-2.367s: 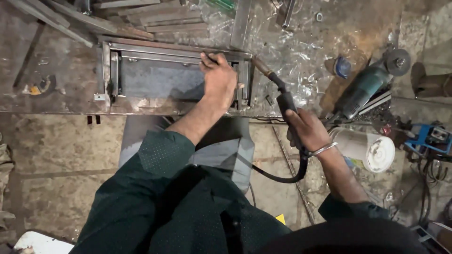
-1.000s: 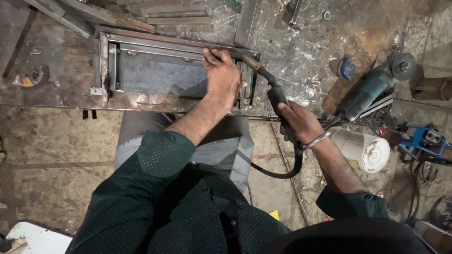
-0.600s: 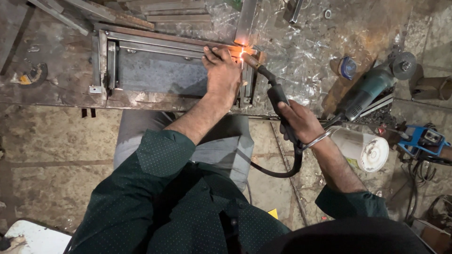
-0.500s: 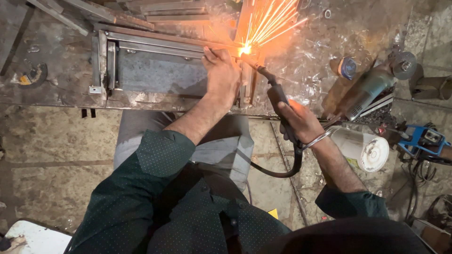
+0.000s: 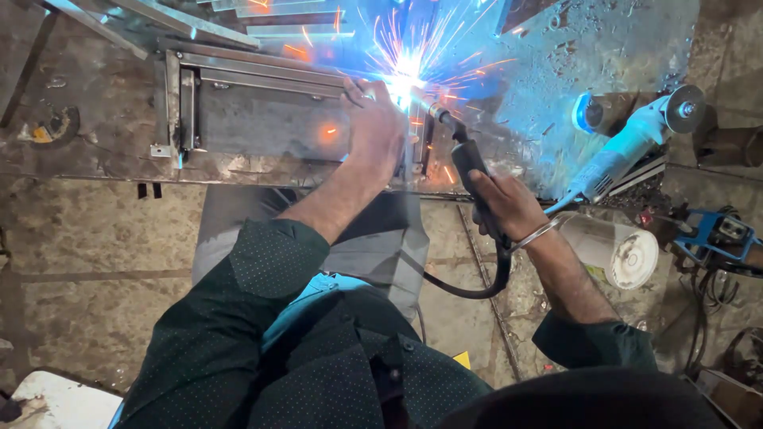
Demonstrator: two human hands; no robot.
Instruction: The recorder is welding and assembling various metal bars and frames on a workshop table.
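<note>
Rectangular steel frame [image 5: 262, 111], black rubbery torch [image 5: 469, 163]

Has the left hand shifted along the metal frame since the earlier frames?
No. The left hand still presses the same right end of the metal frame, beside the welding torch tip.

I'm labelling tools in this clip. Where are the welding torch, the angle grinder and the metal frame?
welding torch [image 5: 469, 159], head view, on its black handle above the right hand.
angle grinder [image 5: 628, 147], head view, on its pale body.
metal frame [image 5: 262, 119], head view, on its flat panel.
</note>
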